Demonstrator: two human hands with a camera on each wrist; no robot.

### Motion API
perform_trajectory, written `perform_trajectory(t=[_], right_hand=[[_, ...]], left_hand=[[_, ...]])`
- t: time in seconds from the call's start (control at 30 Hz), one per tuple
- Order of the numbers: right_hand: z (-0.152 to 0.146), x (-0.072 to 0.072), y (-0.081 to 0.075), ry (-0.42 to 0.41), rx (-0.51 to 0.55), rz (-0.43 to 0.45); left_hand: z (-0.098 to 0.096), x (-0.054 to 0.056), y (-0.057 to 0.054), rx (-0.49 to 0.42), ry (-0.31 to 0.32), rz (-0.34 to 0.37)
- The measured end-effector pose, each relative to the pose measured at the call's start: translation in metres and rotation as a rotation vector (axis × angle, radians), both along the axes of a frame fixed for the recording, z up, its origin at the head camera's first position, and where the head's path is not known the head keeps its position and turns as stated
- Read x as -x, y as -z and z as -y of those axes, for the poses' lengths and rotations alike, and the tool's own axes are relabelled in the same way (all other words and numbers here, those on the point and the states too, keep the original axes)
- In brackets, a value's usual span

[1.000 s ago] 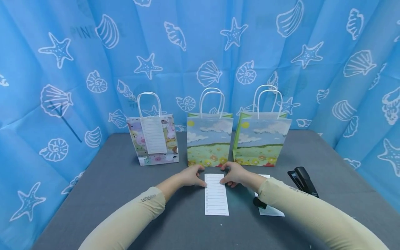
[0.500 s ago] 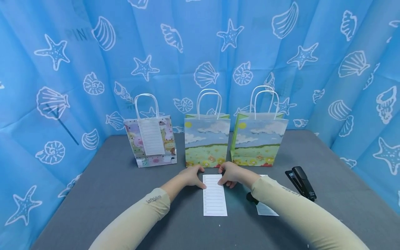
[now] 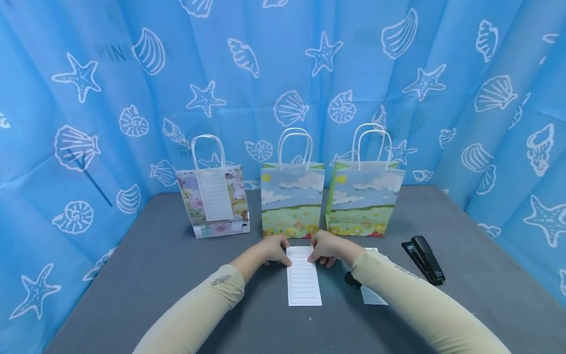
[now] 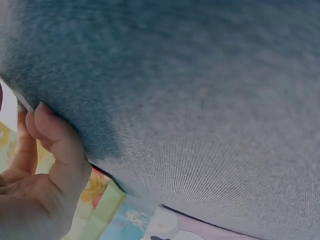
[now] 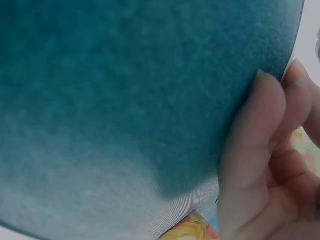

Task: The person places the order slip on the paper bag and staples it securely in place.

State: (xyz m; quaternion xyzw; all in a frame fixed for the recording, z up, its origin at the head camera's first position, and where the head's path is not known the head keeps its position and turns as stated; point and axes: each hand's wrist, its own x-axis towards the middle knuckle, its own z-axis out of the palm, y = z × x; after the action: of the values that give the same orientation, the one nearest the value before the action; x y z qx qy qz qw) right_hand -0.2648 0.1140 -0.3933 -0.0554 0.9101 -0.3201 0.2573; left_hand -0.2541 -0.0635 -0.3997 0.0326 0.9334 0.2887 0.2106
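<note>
A white lined checklist slip (image 3: 305, 285) lies upright before me on the grey table, in front of the middle paper bag (image 3: 292, 201). My left hand (image 3: 273, 250) pinches its upper left edge, thumb on the paper and index finger near the top corner. On the opposite edge my right hand (image 3: 330, 248) pinches the slip the same way. In the left wrist view the left hand (image 4: 47, 185) has its thumb and fingertips together at a white paper edge. The right wrist view shows the right hand (image 5: 265, 165) with thumb and fingers close together by white paper.
To the left stands an animal-print bag (image 3: 240, 196) with a lined slip (image 3: 215, 196) on its front. A meadow-print bag (image 3: 364, 199) stands on the right. A black stapler (image 3: 426, 260) lies right of the right sleeve, which partly covers a second slip (image 3: 372, 296).
The head view has shifted slightly. My right forearm has moved a little left and covers more of the second slip's lower end. Both hands keep their places at the checklist slip.
</note>
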Motion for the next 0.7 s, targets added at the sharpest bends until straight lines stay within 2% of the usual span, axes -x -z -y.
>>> perform_trajectory(t=[0.13, 0.27, 0.37, 0.53, 0.7], right_hand=[[0.0, -0.002, -0.001, 0.028, 0.014, 0.01], [-0.004, -0.005, -0.002, 0.056, 0.041, 0.001], [-0.007, -0.008, -0.006, 0.053, 0.088, -0.045], [-0.009, -0.01, -0.019, 0.056, 0.21, -0.131], [-0.012, -0.01, -0.032, 0.065, 0.328, -0.159]], left_hand=[[0.001, 0.002, 0.0, -0.031, -0.046, 0.028], [0.002, -0.001, 0.002, -0.135, -0.081, 0.043], [0.005, -0.004, -0.001, -0.219, -0.099, 0.04], [0.012, -0.007, -0.015, -0.309, -0.113, -0.007], [0.015, -0.007, -0.035, -0.35, -0.127, -0.047]])
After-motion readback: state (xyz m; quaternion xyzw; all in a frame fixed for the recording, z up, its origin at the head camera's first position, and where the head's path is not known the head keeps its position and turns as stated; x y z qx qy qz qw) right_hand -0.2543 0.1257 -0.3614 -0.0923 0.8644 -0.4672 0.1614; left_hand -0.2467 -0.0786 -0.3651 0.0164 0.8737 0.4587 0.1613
